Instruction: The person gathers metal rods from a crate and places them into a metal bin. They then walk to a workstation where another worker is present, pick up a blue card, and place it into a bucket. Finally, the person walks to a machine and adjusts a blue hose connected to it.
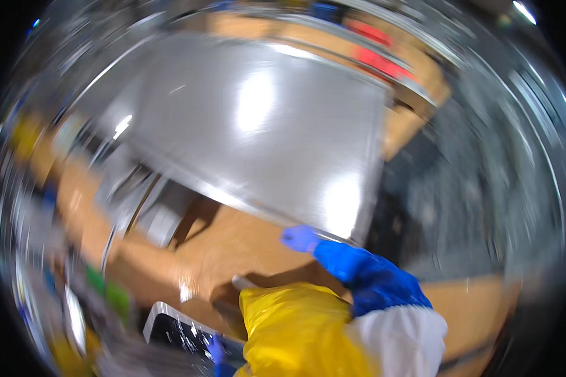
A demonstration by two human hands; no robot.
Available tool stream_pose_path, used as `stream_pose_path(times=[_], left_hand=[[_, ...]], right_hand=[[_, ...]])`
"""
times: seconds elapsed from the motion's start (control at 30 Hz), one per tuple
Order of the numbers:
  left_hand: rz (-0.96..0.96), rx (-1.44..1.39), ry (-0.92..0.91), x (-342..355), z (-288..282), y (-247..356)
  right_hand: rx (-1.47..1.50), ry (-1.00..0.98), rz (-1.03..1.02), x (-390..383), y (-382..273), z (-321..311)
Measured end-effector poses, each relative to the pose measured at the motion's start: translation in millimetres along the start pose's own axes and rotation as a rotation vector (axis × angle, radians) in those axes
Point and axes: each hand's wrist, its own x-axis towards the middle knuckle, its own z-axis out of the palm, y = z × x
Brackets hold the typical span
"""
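The gloved left hand [216,349] lies against a white-rimmed black container [167,309], low at the person's left. The gloved right hand [300,239] is beside a steel table's [201,113] near edge; blur prevents telling whether either hand is grasping or released.

Hands in violet-blue gloves: two, the right hand [300,239] and the left hand [216,349]. Broad rectangular grey metal table [201,125]: one. Pale-rimmed container with dark interior [161,308]: one. Glossy yellow plastic apron [302,330]: one. Shiny blue sleeves [383,279]: two. Blurred green items [113,294]: count indeterminable.
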Motion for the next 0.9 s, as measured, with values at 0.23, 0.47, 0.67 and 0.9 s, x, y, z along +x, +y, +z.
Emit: stream_pose_path(times=[0.23,0.47,0.67,0.9], left_hand=[[0.068,0.359,-0.449,215,33,185],[0.307,0.317,-0.416,308,164,363],[1.071,0.432,-0.519,190,298,409],[1.424,0.588,-0.490,127,400,376]], right_hand=[[-0.051,0.153,0.230,-6,-8,6],[-0.093,0.194,0.214,-12,-10,20],[0.129,0.382,0.100,-9,-14,11],[0.004,0.666,0.321,-65,48,-32]])
